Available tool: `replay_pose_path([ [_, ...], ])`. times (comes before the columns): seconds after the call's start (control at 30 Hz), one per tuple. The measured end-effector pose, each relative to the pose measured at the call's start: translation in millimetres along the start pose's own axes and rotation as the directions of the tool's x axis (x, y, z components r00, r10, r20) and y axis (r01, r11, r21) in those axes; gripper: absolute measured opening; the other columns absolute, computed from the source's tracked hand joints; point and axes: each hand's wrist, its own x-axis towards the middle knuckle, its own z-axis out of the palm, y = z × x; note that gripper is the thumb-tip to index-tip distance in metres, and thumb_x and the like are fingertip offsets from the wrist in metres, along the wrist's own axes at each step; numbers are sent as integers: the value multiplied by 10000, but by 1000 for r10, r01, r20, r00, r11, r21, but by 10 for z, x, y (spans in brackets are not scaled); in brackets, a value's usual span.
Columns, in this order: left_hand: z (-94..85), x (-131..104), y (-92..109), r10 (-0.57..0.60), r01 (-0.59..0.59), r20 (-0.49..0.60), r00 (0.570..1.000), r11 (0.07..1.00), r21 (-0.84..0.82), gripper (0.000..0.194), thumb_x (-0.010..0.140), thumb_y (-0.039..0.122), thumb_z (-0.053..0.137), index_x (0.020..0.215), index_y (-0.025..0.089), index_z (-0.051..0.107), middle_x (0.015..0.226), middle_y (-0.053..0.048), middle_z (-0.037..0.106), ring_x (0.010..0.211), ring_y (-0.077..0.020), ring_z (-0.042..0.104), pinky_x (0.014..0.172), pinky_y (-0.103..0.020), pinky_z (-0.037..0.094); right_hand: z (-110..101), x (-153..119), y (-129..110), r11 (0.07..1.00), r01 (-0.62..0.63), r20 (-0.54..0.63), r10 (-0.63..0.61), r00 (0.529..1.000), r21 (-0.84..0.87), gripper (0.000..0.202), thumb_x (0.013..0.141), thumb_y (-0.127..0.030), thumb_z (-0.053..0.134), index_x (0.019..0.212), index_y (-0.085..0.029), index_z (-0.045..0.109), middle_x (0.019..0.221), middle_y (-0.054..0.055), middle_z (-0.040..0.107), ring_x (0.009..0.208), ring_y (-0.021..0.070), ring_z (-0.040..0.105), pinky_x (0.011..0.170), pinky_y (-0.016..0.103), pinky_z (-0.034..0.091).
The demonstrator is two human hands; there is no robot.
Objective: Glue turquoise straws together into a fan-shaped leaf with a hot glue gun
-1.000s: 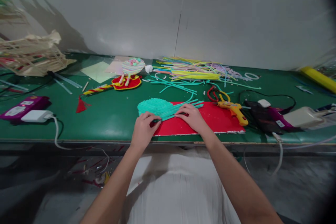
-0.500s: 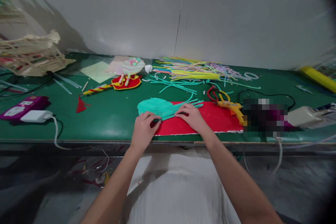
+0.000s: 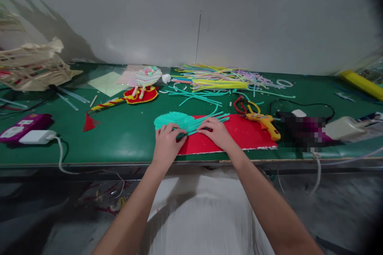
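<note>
1. On L end of red board [image 3: 251, 131], partly past its edge: teal leaf-shaped piece [image 3: 172, 120], w/ loose teal strands [image 3: 220, 117] to R.
2. At its lower edge: L hand [image 3: 166, 142], palm down, wrist bent slightly, fingers curled nearly to thumb; can't tell if pinching or just pressing.
3. Just R: R hand [image 3: 218, 133], palm down, angled L, thumb & index closed on lowest strands.
4. Near board's R end: yellow glue gun [image 3: 265, 123]. Behind, on green table [image 3: 119, 135]: multicolor strips [image 3: 221, 83].

No writing, brand or number was legible: the small pale label [image 3: 25, 122] on the purple power strip [image 3: 42, 122] at nine o'clock was too blurred to read, and pixelation covered part of the purple device [image 3: 314, 129] at three o'clock.
</note>
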Motion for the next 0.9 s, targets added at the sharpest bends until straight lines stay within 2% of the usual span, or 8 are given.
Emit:
replay_pose_path([
  [0.3,24,30,29,-49,49,27,998,999,-2,83,782,240,632,823,256,702,930,-32,624,902,-220,534,798,-370,354,-8,3,-13,1000,-21,3,21,1000,12,44,785,-224,660,769,-214,700,851,27,639,880,171,553,815,303,440],
  [0.5,14,75,77,-50,48,40,998,998,34,90,785,252,627,825,263,707,951,-35,622,922,-227,530,811,-379,348,-1,3,-5,1000,-4,-6,4,1000,18,71,799,-252,646,767,-225,703,836,28,637,871,172,557,818,316,439],
  [0.7,80,144,156,-44,42,58,997,998,39,89,778,261,640,833,260,710,953,-39,621,934,-227,528,835,-381,344,10,1,13,1000,3,-10,-3,1000,19,47,784,-239,662,777,-218,703,833,26,635,870,168,550,818,304,435],
  [0.9,120,187,193,-35,32,69,997,999,42,86,777,264,640,827,259,710,955,-39,629,919,-234,532,791,-382,363,-3,6,-9,1000,-3,-10,3,1000,19,52,788,-229,655,767,-218,701,832,26,636,868,165,556,817,301,437],
])
